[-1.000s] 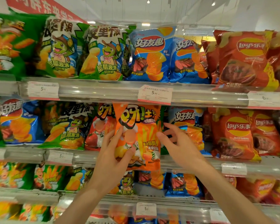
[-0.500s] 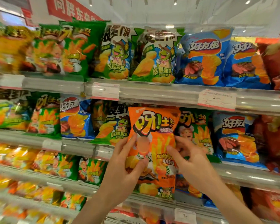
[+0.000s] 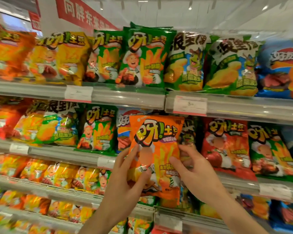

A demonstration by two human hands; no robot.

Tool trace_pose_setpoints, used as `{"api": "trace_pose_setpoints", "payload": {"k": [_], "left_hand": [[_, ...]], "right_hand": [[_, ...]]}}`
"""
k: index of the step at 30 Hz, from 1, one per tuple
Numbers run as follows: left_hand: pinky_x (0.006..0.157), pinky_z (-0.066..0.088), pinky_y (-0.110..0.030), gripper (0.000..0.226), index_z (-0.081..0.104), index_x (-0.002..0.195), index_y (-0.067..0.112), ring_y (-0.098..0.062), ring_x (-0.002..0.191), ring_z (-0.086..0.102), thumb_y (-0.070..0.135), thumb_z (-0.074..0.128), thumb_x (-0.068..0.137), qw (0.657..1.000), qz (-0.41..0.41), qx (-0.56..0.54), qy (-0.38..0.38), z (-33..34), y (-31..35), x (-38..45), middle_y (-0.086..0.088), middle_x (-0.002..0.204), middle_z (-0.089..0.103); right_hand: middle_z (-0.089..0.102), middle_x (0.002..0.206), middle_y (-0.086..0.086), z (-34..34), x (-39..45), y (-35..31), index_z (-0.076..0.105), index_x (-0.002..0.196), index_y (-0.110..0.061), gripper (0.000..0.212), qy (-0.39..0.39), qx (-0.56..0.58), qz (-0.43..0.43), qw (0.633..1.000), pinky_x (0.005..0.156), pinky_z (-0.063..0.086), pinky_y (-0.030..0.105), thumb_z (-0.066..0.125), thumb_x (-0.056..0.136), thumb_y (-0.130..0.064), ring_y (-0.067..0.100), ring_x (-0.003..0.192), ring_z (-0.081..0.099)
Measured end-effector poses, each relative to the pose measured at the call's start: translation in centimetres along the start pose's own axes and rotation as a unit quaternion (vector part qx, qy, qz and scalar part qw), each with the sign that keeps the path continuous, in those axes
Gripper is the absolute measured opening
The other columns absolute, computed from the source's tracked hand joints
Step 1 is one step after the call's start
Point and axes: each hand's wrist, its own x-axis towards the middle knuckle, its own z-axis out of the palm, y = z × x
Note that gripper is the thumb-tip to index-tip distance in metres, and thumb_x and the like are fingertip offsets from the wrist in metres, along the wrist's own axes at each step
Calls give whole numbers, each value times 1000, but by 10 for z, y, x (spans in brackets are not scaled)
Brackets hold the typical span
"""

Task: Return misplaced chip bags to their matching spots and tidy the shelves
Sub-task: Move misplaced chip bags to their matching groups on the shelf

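Scanning the shelves from the left edge: the top shelf (image 3: 125, 98) starts with blurry orange bags (image 3: 8, 54), then yellow bags (image 3: 69, 58), then two green fry bags (image 3: 139, 58), then the green-and-blue cartoon bags (image 3: 230, 66), and a blue bag (image 3: 284, 70) at the far right edge. A white price tag (image 3: 189, 105) sits on that shelf's front rail, right above what you're holding.

Middle shelf (image 3: 57, 152): smeared red and orange stuff at the left edge, a wavy-chip bag (image 3: 57, 127), one green fry bag (image 3: 98, 129), then a blue bag peeking out behind your orange one.

Your left hand (image 3: 125, 183) is gripping the orange chip bag (image 3: 156, 149) at its lower left edge, thumb across the front, fingers behind it. Your right hand (image 3: 196, 173) has the lower right edge, thumb on the front and fingertips curled round the side. So both hands are closed on the same bag, holding it upright in front of the middle shelf, off the shelf itself, top corner just under the price tag rail.

Right of it on the middle shelf: a red fry bag (image 3: 225, 146) just beside your right hand, then another green bag (image 3: 271, 149) toward the right edge.

Lower shelves (image 3: 41, 190) hold rows of yellow and orange bags, too blurry to read.
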Motion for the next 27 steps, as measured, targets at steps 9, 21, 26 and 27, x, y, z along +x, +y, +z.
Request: {"api": "trace_pose_setpoints", "payload": {"k": [9, 21, 26, 27], "left_hand": [[86, 47, -10, 68, 34, 146, 53, 15, 129, 38, 40, 67, 88, 999, -19, 10, 25, -77, -47, 1, 28, 149, 29], [82, 48, -11, 66, 37, 148, 44, 19, 123, 38, 39, 65, 89, 993, -29, 46, 102, -121, -80, 12, 25, 143, 34], [94, 46, -26, 67, 37, 150, 42, 12, 129, 40, 46, 67, 91, 992, -25, 63, 103, -128, -93, 15, 18, 149, 34], [95, 45, -25, 67, 36, 150, 43, 11, 129, 40, 49, 66, 90, 992, -25, 61, 103, -129, -94, 15, 18, 150, 34]], "right_hand": [[54, 120, -22, 77, 18, -45, 43, 141, -42, 56, -31, -47, -21, 998, 86, 56, 33, 56, 91, -61, 0, 100, 59], [22, 160, 20, 108, 107, -60, -2, 159, -8, 105, 65, -197, 17, 978, 118, 30, 47, 51, 91, -67, 37, 147, 25], [36, 155, 18, 121, 131, -52, 17, 157, -7, 108, 78, -138, 86, 984, 114, 37, 46, 57, 82, -75, 36, 141, 38], [44, 150, 17, 123, 133, -51, 24, 154, -8, 106, 78, -124, 97, 984, 109, 43, 45, 58, 81, -76, 35, 135, 46]]}}
